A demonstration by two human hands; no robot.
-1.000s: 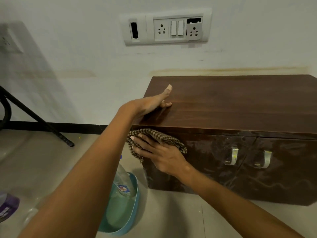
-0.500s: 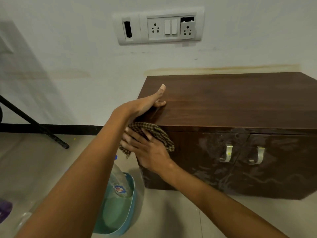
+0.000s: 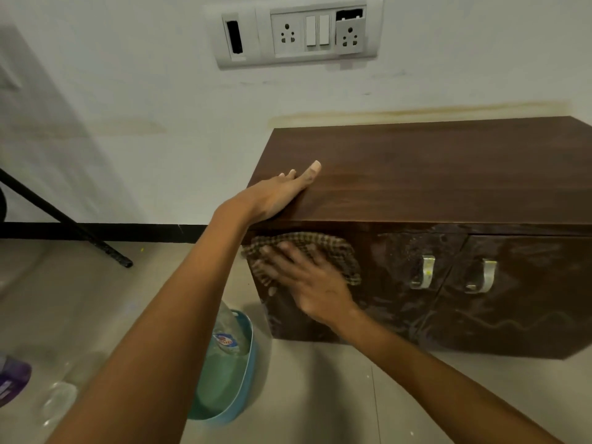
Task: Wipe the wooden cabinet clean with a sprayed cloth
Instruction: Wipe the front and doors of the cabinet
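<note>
A low dark wooden cabinet (image 3: pixel 448 174) stands against the white wall, with two doors and two metal handles (image 3: pixel 424 272). My left hand (image 3: pixel 282 193) lies flat on the top's front left corner, fingers together. My right hand (image 3: pixel 307 280) presses a brown checked cloth (image 3: pixel 336 251) flat against the upper left of the cabinet's front. The front surface looks streaked and wet.
A blue basin (image 3: pixel 237 379) with a plastic bottle (image 3: pixel 229 334) in it sits on the tiled floor left of the cabinet. A purple bottle (image 3: pixel 12 378) lies at the far left edge. A black stand leg (image 3: pixel 80 232) slants down to the floor. A switchboard (image 3: pixel 298 30) is on the wall.
My right hand has slid the cloth to the left and back toward the right along the top of the cabinet's front. My left hand stays on the top corner.
</note>
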